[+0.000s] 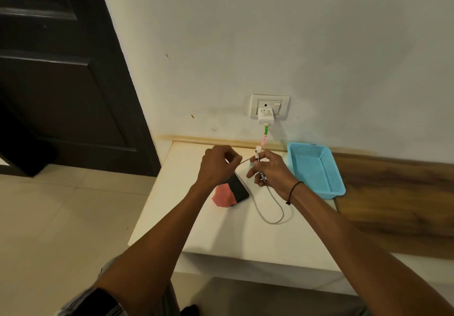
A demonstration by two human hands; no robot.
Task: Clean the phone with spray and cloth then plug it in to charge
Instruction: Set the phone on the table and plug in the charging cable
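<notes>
A dark phone (237,188) lies flat on the white table (221,237), partly over a folded pink cloth (223,197). A white charger (265,114) sits plugged into the wall socket (282,105), its cable wrapped in green and pink just below. My right hand (272,170) pinches the grey cable (272,217) near its white plug end, with a loop of cable hanging onto the table. My left hand (217,166) grips the same cable a little to the left, above the phone. No spray bottle is in view.
A light blue plastic basket (317,168) stands at the right against the wall, beside a wooden panel (393,193). A dark door (61,82) fills the left. The table's front edge drops to a tiled floor (61,217).
</notes>
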